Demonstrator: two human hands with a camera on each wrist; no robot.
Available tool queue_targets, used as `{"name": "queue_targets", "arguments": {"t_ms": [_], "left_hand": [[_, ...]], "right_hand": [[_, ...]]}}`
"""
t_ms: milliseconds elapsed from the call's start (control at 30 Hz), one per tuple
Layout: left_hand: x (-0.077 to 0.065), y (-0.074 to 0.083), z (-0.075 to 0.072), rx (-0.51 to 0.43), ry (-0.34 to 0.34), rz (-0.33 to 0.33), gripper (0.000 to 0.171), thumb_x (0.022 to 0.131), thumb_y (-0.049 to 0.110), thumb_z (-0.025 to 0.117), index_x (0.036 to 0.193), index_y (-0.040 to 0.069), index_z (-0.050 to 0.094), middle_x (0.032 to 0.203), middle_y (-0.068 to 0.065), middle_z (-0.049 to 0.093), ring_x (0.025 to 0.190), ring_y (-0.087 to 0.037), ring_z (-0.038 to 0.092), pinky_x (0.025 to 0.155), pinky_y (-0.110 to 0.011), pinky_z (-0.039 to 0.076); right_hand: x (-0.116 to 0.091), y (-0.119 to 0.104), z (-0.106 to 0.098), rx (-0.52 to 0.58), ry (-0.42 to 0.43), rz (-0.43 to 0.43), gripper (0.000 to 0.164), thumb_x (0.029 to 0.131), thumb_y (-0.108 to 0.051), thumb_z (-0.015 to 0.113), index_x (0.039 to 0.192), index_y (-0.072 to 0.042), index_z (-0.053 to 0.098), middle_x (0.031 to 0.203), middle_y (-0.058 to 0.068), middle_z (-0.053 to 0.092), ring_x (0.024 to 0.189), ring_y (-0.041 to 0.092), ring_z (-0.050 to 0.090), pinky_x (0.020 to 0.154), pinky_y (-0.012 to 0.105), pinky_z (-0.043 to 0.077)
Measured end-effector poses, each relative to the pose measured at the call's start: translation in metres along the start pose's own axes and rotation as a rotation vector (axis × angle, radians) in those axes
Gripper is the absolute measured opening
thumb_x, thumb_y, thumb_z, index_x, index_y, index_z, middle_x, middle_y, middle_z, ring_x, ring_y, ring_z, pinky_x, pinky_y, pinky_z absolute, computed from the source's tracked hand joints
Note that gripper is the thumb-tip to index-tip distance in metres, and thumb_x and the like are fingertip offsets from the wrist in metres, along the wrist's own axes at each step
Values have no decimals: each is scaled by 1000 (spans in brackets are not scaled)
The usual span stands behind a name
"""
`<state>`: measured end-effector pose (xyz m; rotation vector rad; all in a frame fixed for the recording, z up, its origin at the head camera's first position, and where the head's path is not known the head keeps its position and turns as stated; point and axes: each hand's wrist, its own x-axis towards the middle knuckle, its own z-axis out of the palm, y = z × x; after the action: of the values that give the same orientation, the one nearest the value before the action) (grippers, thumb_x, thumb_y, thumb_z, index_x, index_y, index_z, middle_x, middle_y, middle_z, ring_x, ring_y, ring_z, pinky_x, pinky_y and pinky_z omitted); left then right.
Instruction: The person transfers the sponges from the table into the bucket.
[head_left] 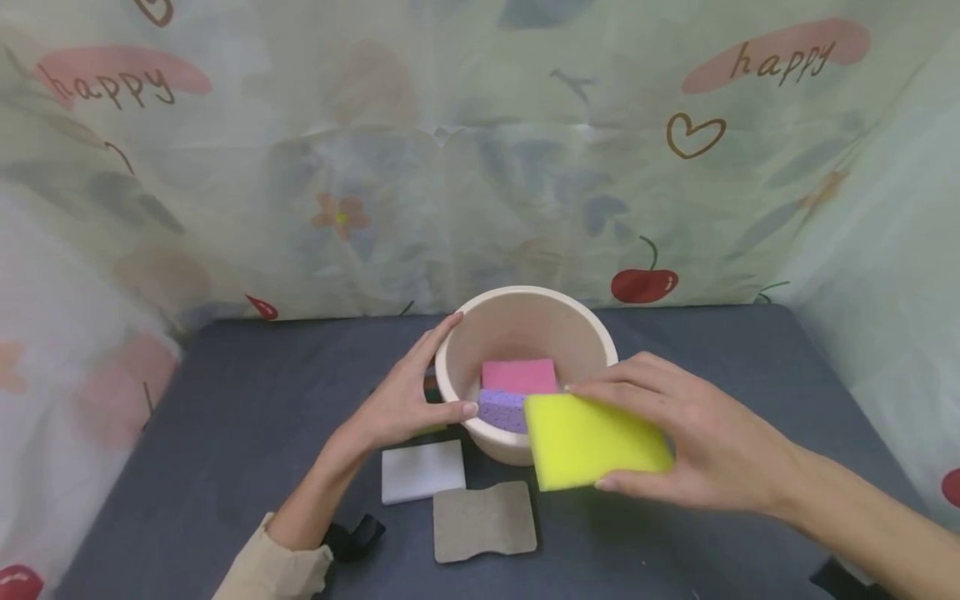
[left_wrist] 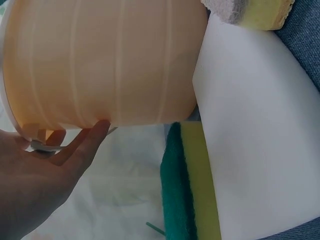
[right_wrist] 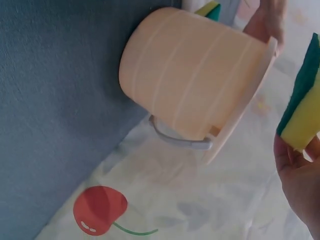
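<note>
A cream bucket (head_left: 521, 325) stands on the dark table, a pink sponge (head_left: 519, 375) and a purple sponge (head_left: 502, 408) inside it. My left hand (head_left: 401, 404) holds the bucket's left side, thumb at the front rim and fingers along the outer wall. Between thumb and fingers, my right hand (head_left: 705, 437) pinches a yellow sponge (head_left: 585, 442) in front of the bucket's right rim, overlapping the opening in the head view. The right wrist view shows this sponge's green scouring layer (right_wrist: 302, 82).
A white block-shaped sponge (head_left: 423, 471) and a greyish-beige notched sponge (head_left: 485, 523) lie in front of the bucket. Partly hidden by the left hand is another green-and-yellow sponge (left_wrist: 202, 185). The bucket has a grey handle (right_wrist: 180, 142). A printed curtain (head_left: 450, 192) hangs behind the table.
</note>
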<state>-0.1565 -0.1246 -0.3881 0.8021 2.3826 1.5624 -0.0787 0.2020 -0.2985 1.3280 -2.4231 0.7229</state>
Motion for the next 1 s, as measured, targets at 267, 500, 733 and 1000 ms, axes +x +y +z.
{"name": "queue_targets", "arguments": {"t_ms": [267, 500, 733, 1000], "left_hand": [[1, -1, 0, 19, 7, -3, 104, 79, 40, 82, 160, 29, 17, 156, -1, 29, 133, -24, 44, 96, -41, 51], [0, -2, -1, 25, 10, -9, 103, 79, 41, 82, 160, 30, 18, 156, 0, 29, 132, -22, 45, 96, -41, 51], [0, -1, 0, 14, 6, -32, 104, 79, 38, 82, 160, 32, 17, 156, 2, 28, 132, -22, 44, 96, -41, 51], [1, -1, 0, 14, 6, -38, 103, 79, 41, 82, 159, 33, 17, 157, 2, 27, 134, -21, 43, 97, -43, 51]], "right_hand": [[12, 8, -1, -41, -93, 111, 65, 81, -45, 80, 137, -21, 59, 127, -13, 57, 114, 7, 47, 93, 19, 38], [22, 14, 6, -76, -82, 156, 61, 81, -38, 82, 134, -18, 61, 127, -9, 58, 113, 12, 50, 91, 31, 46], [32, 21, 11, -45, -92, 268, 64, 77, -35, 86, 135, -20, 61, 125, -6, 57, 110, 14, 51, 89, 39, 49], [46, 29, 23, 9, -96, 358, 70, 74, -47, 86, 135, -24, 62, 120, -7, 59, 105, 14, 52, 85, 37, 49]]}}
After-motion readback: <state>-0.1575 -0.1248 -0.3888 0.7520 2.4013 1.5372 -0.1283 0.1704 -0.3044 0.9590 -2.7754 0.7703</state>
